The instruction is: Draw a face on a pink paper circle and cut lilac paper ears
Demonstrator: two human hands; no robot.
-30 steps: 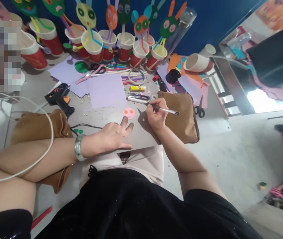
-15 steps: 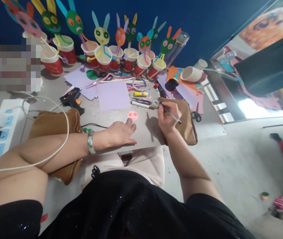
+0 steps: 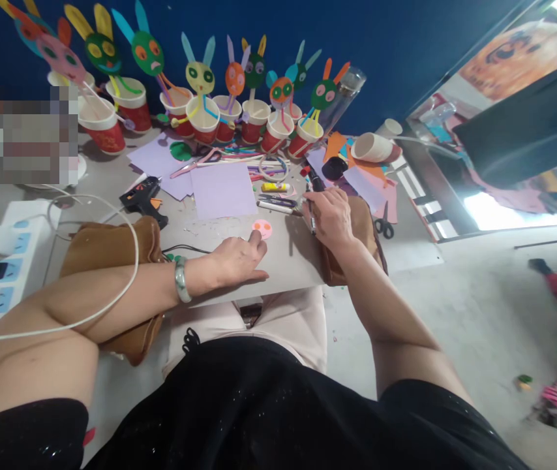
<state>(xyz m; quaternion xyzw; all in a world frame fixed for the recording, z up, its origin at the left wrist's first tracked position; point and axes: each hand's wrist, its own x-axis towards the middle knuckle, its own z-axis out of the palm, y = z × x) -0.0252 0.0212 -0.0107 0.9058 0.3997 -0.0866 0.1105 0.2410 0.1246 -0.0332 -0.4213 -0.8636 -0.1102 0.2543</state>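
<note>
My left hand [image 3: 239, 261] rests on the grey table with its thumb apart and a fingertip at the lower edge of a small pink paper face [image 3: 261, 229], which has orange eyes. My right hand [image 3: 331, 215] is closed round a dark, slim pen [image 3: 312, 219], held nearly upright above the near end of a brown pouch. Just left of that hand lie a white pen [image 3: 274, 207] and a yellow glue tube [image 3: 274, 187]. A lilac paper sheet [image 3: 224, 190] lies beyond my left hand.
Paper cups [image 3: 203, 121] with paper animal heads line the back. A black glue gun [image 3: 145, 199], a brown cushion [image 3: 112, 251] and a power strip [image 3: 19, 254] are at left. Black scissors [image 3: 384, 227] lie right of the brown pouch [image 3: 364, 228]. A white cable crosses my left forearm.
My right hand has turned, bringing the pen from a slanting position to nearly upright. My left hand stays by the pink face. The view has shifted slightly.
</note>
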